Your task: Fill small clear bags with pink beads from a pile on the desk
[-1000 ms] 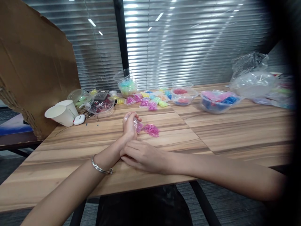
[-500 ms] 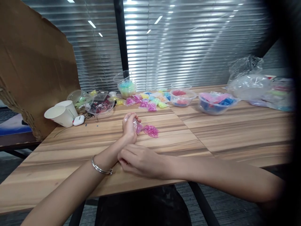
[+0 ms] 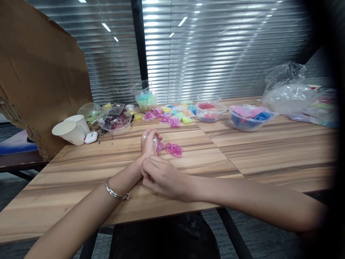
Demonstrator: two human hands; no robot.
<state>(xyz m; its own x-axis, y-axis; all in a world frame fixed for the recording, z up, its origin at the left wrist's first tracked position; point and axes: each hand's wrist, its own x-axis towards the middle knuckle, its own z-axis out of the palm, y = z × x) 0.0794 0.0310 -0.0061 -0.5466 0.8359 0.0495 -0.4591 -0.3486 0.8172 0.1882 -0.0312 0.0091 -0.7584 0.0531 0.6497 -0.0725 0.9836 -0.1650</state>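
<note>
My left hand [image 3: 148, 142] rests on its side on the wooden table [image 3: 188, 140], fingers curled round a small clear bag [image 3: 159, 145] with pink bits in it. Just right of the bag lies a loose pile of pink pieces [image 3: 174, 150]. My right hand [image 3: 159, 176] is closed, its curled fingers against my left wrist; whatever they may pinch is hidden. A silver bracelet [image 3: 116, 195] circles my left forearm.
Small coloured bags [image 3: 165, 118] lie along the back, beside clear tubs [image 3: 210, 111] and a tub of blue and pink bags [image 3: 249, 120]. Paper cups [image 3: 67, 133] and a white case [image 3: 91, 137] stand left, near a cardboard sheet [image 3: 45, 68].
My right hand has moved slightly forward and to the right, up to my left wrist. My left hand keeps its hold on the bag, and the pink pile looks the same.
</note>
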